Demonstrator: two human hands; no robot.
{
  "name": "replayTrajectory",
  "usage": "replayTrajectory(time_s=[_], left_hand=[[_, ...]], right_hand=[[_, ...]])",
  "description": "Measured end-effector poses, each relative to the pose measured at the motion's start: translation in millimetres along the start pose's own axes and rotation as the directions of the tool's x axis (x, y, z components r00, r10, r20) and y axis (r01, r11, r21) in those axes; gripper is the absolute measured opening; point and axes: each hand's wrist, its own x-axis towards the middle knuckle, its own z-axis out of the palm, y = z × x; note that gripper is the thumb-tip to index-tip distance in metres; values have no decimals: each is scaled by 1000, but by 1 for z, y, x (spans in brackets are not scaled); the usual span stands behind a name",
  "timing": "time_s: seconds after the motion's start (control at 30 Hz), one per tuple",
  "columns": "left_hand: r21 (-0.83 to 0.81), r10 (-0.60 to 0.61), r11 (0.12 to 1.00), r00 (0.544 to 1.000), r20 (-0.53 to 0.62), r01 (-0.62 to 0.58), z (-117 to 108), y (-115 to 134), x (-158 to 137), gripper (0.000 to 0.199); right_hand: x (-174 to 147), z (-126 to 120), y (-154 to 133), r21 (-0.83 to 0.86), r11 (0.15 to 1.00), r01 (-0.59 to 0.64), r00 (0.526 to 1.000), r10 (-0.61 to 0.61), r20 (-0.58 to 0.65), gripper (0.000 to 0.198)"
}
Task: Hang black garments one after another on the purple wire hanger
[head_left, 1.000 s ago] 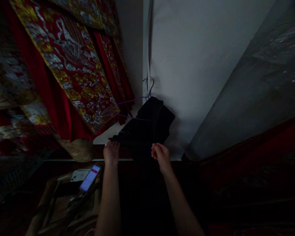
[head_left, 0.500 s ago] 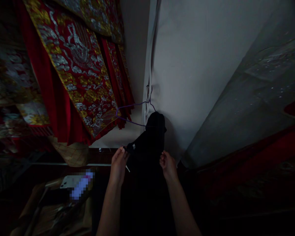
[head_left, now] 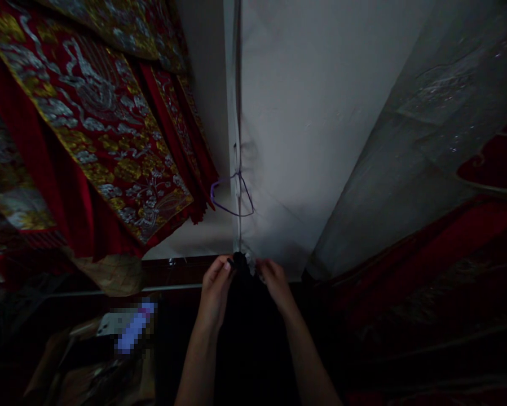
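My left hand pinches the edge of a black garment low in the middle of the view. On its other side my right hand is closed at the garment's upper edge, near a small pale patch. The cloth hangs down between my hands and merges with the dark below, so its kind and lower end cannot be made out. A thin purple clothes hanger hangs bare above my hands, against the white strip at the wall corner.
Red embroidered costumes with gold and silver patterns hang at the left. A pale wall stands ahead. Clear plastic sheeting and red cloth are at the right. A phone lies at lower left, beside a blurred-out patch.
The black garment has come off the purple hanger and moved down. My hands have drawn closer together on it. The view has shifted, so the costumes sit further left.
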Motion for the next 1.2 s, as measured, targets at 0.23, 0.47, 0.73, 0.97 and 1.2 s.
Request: replayTrajectory(time_s=[0.23,0.47,0.73,0.97,1.2], left_hand=[[384,161,907,985,67,-175,14,2,-10,19],[482,206,849,976,74,-216,-7,4,-1,24],[697,-333,705,930,159,133,-54,-9,-19,55],[777,-302,614,951,67,140,-69,5,-22,51],[853,-311,508,949,57,115,-82,17,-24,49]], right_hand=[[-29,5,-42,115,993,-9,911,-39,410,66],[-45,3,-63,-45,991,130,708,-60,704,40],[11,-20,-118,-166,882,441,768,-275,578,6],[110,11,-112,-86,828,554,828,-537,162,33],[156,21,-49,-214,915,342,940,-327,101,23]])
